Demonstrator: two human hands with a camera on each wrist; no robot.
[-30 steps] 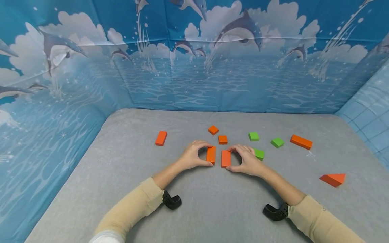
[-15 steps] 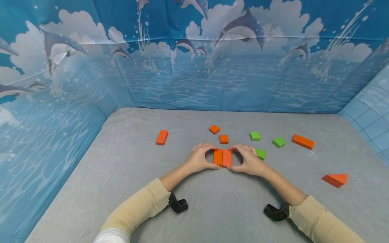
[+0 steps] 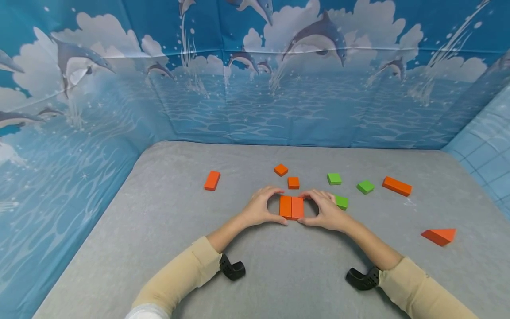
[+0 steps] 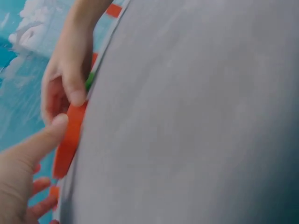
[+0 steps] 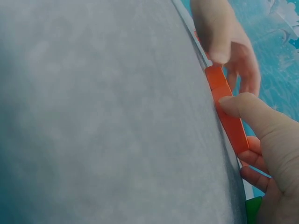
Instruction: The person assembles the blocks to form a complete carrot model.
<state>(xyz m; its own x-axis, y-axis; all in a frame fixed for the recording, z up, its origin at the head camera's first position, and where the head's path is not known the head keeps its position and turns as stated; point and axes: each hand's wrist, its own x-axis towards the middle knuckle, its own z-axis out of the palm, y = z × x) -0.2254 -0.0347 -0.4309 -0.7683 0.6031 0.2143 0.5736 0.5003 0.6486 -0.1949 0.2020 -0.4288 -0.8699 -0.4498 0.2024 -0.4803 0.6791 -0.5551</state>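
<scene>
Pinches the right orange block (image 3: 297, 208) in the right hand (image 3: 327, 212), with the thumb at its near end and a fingertip at its far end. Curves the left hand (image 3: 259, 208) loosely about the left orange block (image 3: 285, 207), with fingers spread and the thumb just beside the near end; cannot tell contact from a slight gap there. Has both of these blocks side by side on the grey tabletop (image 3: 287, 274), with long sides touching, about midway between the left and right edges and well apart from the far edge. Shows the nearer small orange block (image 3: 293, 183) just beyond the pair, and the farther small orange block (image 3: 280, 170) closer to the far edge. Has the near green block (image 3: 341, 202) just beside the right hand and partly hidden behind it, with the far green block (image 3: 334, 178) beyond and the outer green block (image 3: 365, 187) off toward the right edge. Shows the lone orange slab (image 3: 212, 180) toward the far left corner, the orange bar (image 3: 397, 186) aslant toward the far right corner, and the orange wedge (image 3: 439, 236) toward the right edge. Backs the far edge with the blue dolphin backdrop (image 3: 247, 97).
</scene>
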